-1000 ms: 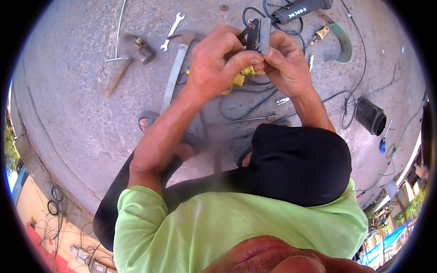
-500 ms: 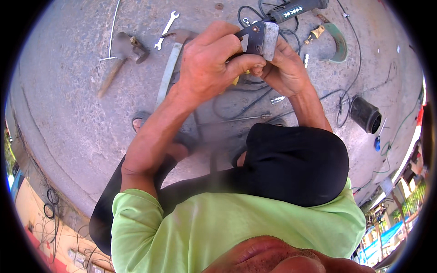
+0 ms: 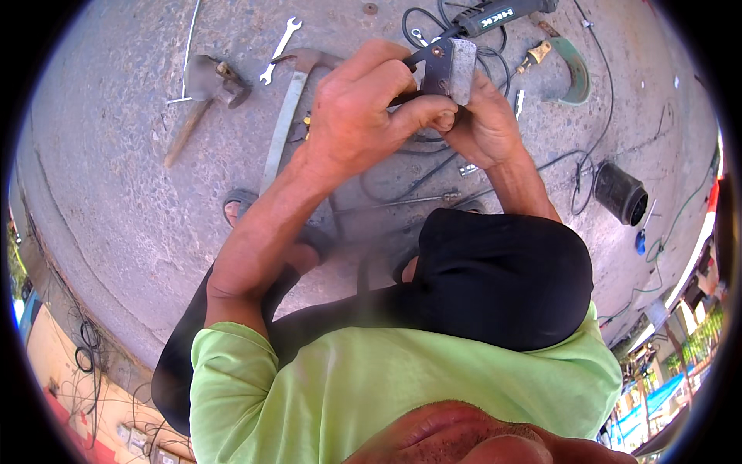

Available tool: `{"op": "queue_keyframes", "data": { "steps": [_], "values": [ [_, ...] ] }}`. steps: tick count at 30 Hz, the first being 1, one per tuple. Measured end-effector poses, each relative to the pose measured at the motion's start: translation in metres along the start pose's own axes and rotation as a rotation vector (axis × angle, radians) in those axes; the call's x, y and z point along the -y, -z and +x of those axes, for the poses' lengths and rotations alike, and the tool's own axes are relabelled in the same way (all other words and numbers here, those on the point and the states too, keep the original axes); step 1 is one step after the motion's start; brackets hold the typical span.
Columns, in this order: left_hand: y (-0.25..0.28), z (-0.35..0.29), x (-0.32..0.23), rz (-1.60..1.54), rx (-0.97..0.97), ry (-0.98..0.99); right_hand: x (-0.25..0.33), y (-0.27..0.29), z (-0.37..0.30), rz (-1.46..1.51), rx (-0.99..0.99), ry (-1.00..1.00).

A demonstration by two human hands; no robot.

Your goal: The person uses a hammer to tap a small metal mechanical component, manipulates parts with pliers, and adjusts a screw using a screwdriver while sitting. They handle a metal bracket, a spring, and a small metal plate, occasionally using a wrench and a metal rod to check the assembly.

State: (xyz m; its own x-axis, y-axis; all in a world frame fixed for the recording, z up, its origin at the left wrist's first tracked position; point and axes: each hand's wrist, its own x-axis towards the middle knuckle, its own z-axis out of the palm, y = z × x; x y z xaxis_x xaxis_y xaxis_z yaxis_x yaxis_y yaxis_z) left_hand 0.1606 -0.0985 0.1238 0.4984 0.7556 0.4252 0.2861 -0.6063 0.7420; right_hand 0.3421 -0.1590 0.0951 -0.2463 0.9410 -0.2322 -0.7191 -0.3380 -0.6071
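Observation:
Up in front of me, both hands hold a small dark metal bracket (image 3: 461,71) with a worn grey face and a screw or hole in its side plate. My left hand (image 3: 359,112) grips it from the left, its fingers curled and thumb pressed along the lower edge. From the right, the fingers of my right hand (image 3: 491,124) close on its lower end and are partly hidden behind it. A dark bar runs from the bracket toward my left fingers; what it belongs to is unclear. A small yellow patch (image 3: 307,124) shows beside my left wrist.
On the concrete floor lie a claw hammer (image 3: 284,116), an open-end wrench (image 3: 280,51), a wooden-handled hammer (image 3: 189,131), a corded power tool (image 3: 498,15), a curved green metal piece (image 3: 573,71), a black cylinder (image 3: 620,193) and a blue-handled screwdriver (image 3: 641,243). Black cables (image 3: 533,166) loop across.
Both hands and the bracket have shifted slightly, the bracket a little right. A yellow patch below the hands no longer shows there; a small one now shows beside my left wrist.

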Motion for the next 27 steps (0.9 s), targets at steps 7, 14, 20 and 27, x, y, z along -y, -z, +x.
{"op": "queue_keyframes", "data": {
  "steps": [7,14,20,27],
  "values": [
    [-0.002,0.001,0.002,0.005,-0.008,-0.043,0.000,0.009,-0.001,0.066,0.105,0.018],
    [0.004,0.004,-0.007,0.021,0.075,-0.014,0.006,-0.002,-0.005,-0.015,-0.091,0.067],
    [0.009,0.005,-0.005,-0.027,0.126,-0.051,0.017,-0.003,-0.003,-0.022,-0.019,0.044],
    [0.009,0.008,0.000,-0.060,0.092,-0.109,0.029,-0.010,-0.005,-0.020,-0.064,-0.043]
  ]
}}
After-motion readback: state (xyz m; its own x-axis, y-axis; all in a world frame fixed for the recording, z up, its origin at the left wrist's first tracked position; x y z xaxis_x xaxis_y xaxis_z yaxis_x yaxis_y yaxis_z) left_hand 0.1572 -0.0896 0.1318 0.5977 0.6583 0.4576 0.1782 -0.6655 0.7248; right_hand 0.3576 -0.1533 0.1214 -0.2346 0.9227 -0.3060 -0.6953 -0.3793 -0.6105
